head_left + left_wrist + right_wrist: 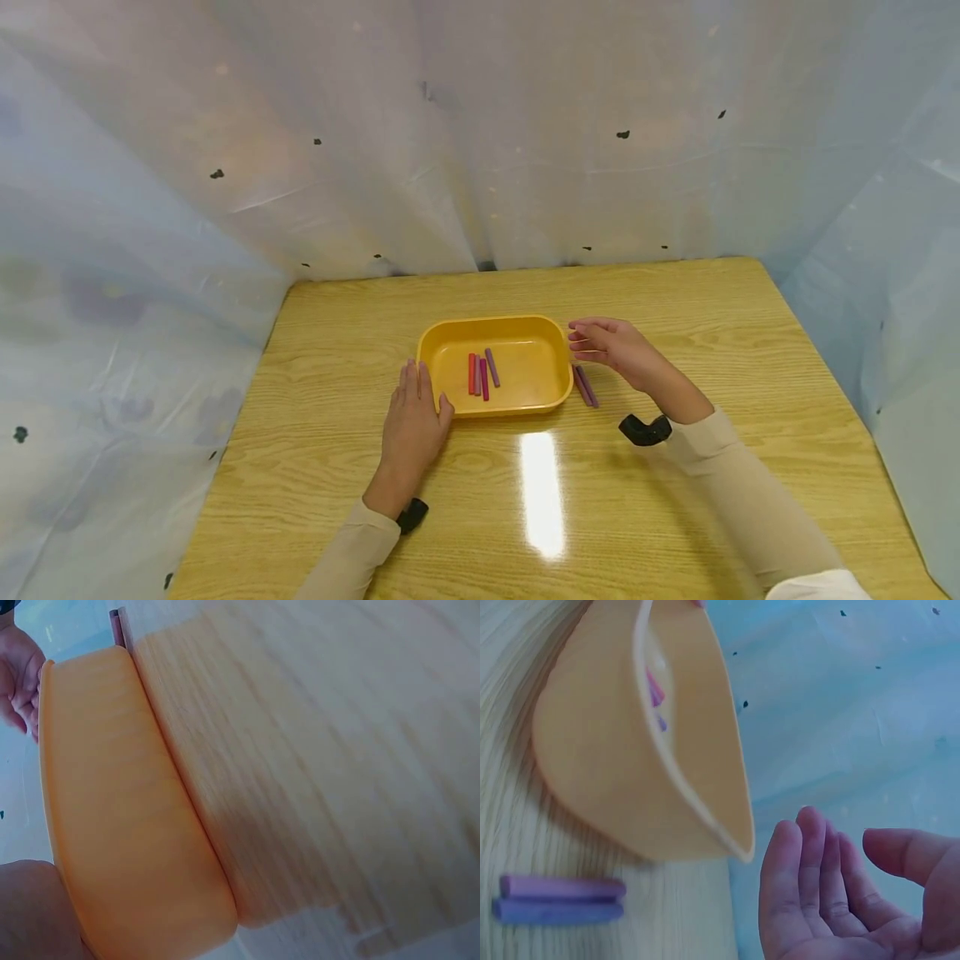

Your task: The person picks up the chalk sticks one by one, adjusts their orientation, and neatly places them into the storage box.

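A yellow plastic tray [495, 408] sits on the table, and in it lie several short coloured sticks that look like pastels, among them a red stick [472, 374] and a magenta stick [484, 380]. My left hand [416, 425] rests with straight fingers along the tray's left rim, its thumb at the front left corner. Just beyond the right rim hovers my right hand [611, 348], fingers loosely bent and thumb apart, with nothing between them. Below it, two purple sticks [586, 387] lie side by side against the tray's right side; the right wrist view shows one purple stick [559, 910] bluer than its neighbour.
The wooden table [322, 500] carries the tray near its middle, with a bright reflection in front. Pale plastic sheeting [480, 167] hangs behind and on both sides. Each wrist wears a black band [645, 430].
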The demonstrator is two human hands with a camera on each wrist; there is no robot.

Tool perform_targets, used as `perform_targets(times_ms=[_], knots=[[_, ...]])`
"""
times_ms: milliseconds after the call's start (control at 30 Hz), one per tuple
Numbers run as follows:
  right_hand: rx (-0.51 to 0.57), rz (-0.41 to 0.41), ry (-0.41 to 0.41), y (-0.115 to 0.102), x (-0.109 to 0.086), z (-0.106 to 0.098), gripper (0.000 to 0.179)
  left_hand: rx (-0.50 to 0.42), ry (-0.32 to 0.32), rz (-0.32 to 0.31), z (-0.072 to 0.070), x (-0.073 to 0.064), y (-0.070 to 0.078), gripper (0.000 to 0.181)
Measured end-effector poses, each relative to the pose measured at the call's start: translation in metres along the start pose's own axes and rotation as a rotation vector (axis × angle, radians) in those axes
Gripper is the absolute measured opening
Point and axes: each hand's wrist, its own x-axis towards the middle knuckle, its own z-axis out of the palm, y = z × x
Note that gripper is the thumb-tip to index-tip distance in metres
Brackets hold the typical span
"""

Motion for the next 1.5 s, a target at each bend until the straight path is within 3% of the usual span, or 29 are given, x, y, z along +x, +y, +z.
perform_targets(times_ms=[500, 600, 833, 1000, 1200, 1500], knots=[[-0.186, 0.019, 0.048, 0.033, -0.006, -0.030, 0.044, 0.005, 0.024, 0.017, 0.002, 0.001, -0.002, 0.065], [-0.232, 0.017, 0.062, 0.040, -0.007, -0.030, 0.041, 0.012, 0.031, 0.023, 0.002, 0.001, -0.002, 0.064], [-0.476, -0.021, 0.084, 0.055, -0.008, -0.027, 0.035, 0.007, 0.045, 0.033, -0.001, 0.000, -0.001, 0.063], [-0.580, -0.011, 0.102, 0.062, -0.007, -0.022, 0.035, 0.018, 0.053, 0.039, -0.001, 0.000, -0.001, 0.063], [-0.688, -0.003, 0.133, 0.066, -0.006, -0.017, 0.036, 0.018, 0.072, 0.049, 0.001, -0.001, -0.001, 0.064], [-0.760, 0.015, 0.148, 0.067, -0.004, -0.012, 0.027, 0.022, 0.038, 0.025, 0.001, -0.001, -0.001, 0.064]])
